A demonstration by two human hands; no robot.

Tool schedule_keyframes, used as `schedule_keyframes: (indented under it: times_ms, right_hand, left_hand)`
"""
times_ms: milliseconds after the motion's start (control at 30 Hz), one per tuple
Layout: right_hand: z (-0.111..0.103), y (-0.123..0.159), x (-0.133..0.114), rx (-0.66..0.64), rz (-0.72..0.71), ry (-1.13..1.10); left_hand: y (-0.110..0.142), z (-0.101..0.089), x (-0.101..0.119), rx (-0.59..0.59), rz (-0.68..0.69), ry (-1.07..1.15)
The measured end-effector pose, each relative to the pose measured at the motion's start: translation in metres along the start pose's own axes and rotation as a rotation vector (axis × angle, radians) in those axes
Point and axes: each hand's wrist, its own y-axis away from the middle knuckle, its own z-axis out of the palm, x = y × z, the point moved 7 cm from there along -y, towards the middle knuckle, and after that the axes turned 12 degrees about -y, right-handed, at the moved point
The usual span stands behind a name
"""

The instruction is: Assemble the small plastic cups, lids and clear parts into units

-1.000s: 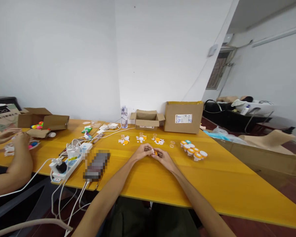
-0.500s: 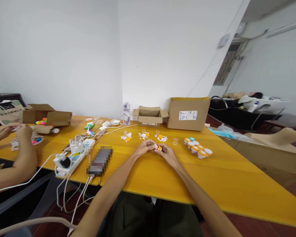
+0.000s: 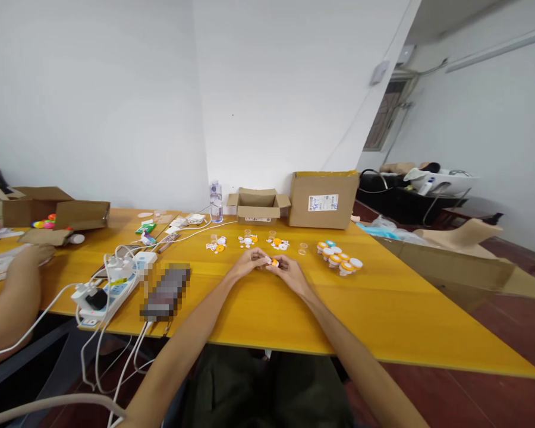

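Between both hands, above the wooden table [image 3: 267, 309], is a small orange-and-white plastic piece [image 3: 274, 262]. My left hand [image 3: 250, 263] has its fingertips closed at the piece's left side, on a white part. My right hand [image 3: 289, 273] pinches the orange side with thumb and fingers. Just beyond them lie small groups of orange and white plastic parts [image 3: 278, 242], each with a little clear cup [image 3: 248, 233]. A clear ring-like piece [image 3: 302, 248] rests to the right. Further right stand several clear cups with orange, white and teal lids [image 3: 339, 260].
An open small carton [image 3: 258, 208] and a larger closed box [image 3: 323, 202] stand against the wall beside a water bottle [image 3: 216, 202]. At left are a power strip [image 3: 116, 288] with cables and a phone [image 3: 167, 292]. A co-worker's arm [image 3: 20, 285] reaches over the table's far left.
The view has swung to the right, so everything sits further left in it. Both my hands still hold the orange-and-white piece. The co-worker's hand has lowered towards a plastic bag.
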Motion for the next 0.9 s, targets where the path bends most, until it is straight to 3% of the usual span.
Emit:
schedule_keyframes:
  times_ms: [367,700,900]
  right_hand:
    - [0.003,0.002,0.000,-0.020,-0.027,0.074]
    - [0.003,0.007,-0.013,0.015,-0.184,0.304]
    - [0.004,0.005,-0.008,0.011,-0.126,0.188]
  left_hand:
    - [0.002,0.005,0.003,-0.056,0.067,-0.089]
    - [-0.002,0.006,-0.008,-0.077,0.065,-0.105]
    - [-0.003,0.005,-0.007,-0.035,0.071,-0.097]
